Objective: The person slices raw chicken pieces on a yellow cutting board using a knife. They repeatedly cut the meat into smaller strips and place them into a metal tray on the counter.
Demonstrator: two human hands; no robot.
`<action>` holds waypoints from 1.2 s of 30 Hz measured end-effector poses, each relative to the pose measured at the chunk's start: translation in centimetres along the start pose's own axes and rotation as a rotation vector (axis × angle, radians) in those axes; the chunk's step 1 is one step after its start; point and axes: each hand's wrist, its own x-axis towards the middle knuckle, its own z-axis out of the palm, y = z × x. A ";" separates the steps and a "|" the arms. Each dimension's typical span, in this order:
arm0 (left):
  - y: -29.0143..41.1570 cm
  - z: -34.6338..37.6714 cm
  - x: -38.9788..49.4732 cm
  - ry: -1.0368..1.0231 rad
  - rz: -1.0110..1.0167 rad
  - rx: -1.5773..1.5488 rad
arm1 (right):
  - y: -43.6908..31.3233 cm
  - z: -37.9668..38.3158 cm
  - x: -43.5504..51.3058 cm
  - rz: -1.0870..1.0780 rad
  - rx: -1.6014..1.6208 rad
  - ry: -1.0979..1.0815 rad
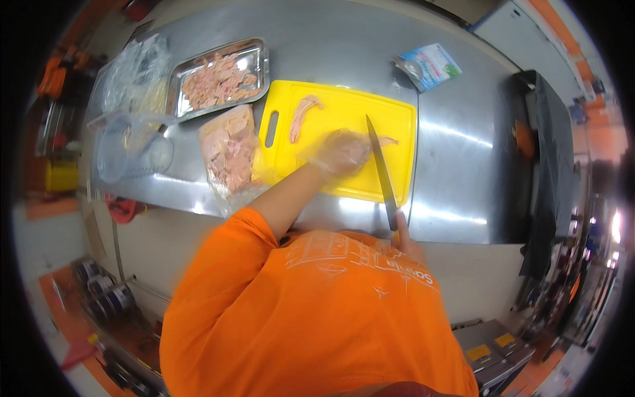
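My left hand (346,150), in a clear plastic glove and blurred, lies over the yellow cutting board (347,99). Its fingers press on a strip of raw meat (388,141) whose end shows beyond the knife. My right hand (407,238) grips the handle of a long kitchen knife (382,171), whose blade crosses the board's right part beside my left fingers. Another raw meat strip (301,118) lies on the board's left part. A steel tray (264,59) of cut meat pieces (218,82) is beyond the board's left corner.
An open plastic bag of raw meat (230,149) touches the board's left side. Farther left are a clear plastic container (119,154) and crumpled plastic bags (136,69). A blue and white packet (430,67) lies on the steel table (327,39) beyond the board's right corner.
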 end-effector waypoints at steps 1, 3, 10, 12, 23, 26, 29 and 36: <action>-0.2 0.1 0.0 -0.043 -0.043 0.026 | -0.9 -0.1 0.8 0.076 0.014 -0.033; -0.7 0.3 0.0 -0.139 -0.065 0.113 | -2.8 0.0 2.3 0.088 -0.163 0.013; -1.0 0.1 0.1 -0.173 0.014 0.239 | -6.7 -0.2 9.0 -0.063 -0.317 0.143; -0.8 0.0 0.1 -0.113 0.018 0.158 | -7.6 -0.5 11.6 -0.094 -0.311 0.166; -1.1 0.8 -0.5 -0.090 -0.060 0.299 | -1.8 -1.1 1.2 0.110 -0.131 -0.047; -1.2 1.2 -0.7 0.008 -0.080 0.382 | 3.3 -1.7 -7.2 -0.227 0.151 0.204; -2.1 1.9 -0.4 0.229 -0.078 0.385 | 6.1 -2.4 -11.6 0.028 0.310 0.184; -4.2 4.8 4.4 -0.035 -0.378 -0.269 | 7.2 -1.5 -7.7 -0.090 0.514 0.505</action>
